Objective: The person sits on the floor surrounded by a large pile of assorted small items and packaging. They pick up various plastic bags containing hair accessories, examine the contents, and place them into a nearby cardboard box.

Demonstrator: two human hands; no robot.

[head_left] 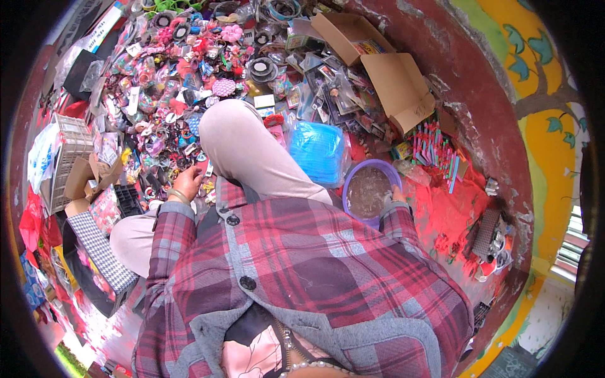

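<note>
My right hand (397, 194) grips the right rim of a round purple basin (346, 200) beside my right leg. Its inside looks grey-brown and murky; whether that is water or dirt I cannot tell. On the other side, my left hand (187, 183), with a bangle at the wrist, is held low at the near edge of a wide heap of small colourful trinkets and hair accessories (165, 146). Its fingers are curled together, and what they hold, if anything, is too small to make out. A clear bag of blue items (317, 153) lies between my knee and the basin.
An opened cardboard box (397, 88) stands by the dark red wall at the back right. Bundled colourful sticks (435, 151) lie on red sheeting (441, 217). To the left are a houndstooth-patterned box (101, 249) and a woven basket (70, 151).
</note>
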